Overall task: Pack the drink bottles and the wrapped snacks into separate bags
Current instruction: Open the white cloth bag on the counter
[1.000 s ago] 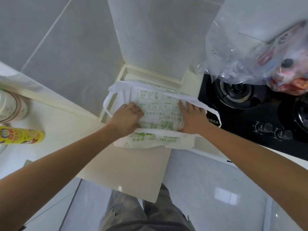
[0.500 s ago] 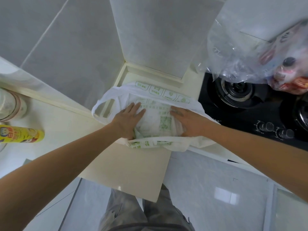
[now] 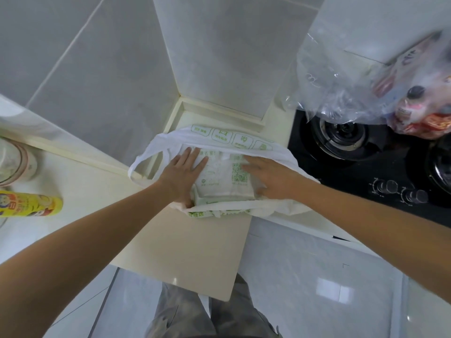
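Note:
A white plastic bag with green print (image 3: 227, 140) lies on the cream counter in the corner, its mouth spread wide toward me. My left hand (image 3: 181, 173) is inside the mouth on the left, fingers flat and apart on the inner layer. My right hand (image 3: 273, 178) is inside on the right, also flat and spread, pressing the plastic down. A clear plastic bag (image 3: 346, 76) holding wrapped snacks and a dark-capped bottle (image 3: 415, 93) sits over the hob at the upper right. A yellow drink bottle (image 3: 29, 207) lies on its side at the far left.
The black gas hob (image 3: 353, 164) with its burner and knobs lies just right of the white bag. A round white container (image 3: 14, 164) stands at the left above the yellow bottle. The counter edge (image 3: 185, 272) juts toward my legs, with floor tiles below.
Both hands have slid from on top of the flat bag into its mouth, and the bag has been spread open, its far rim lifted toward the wall.

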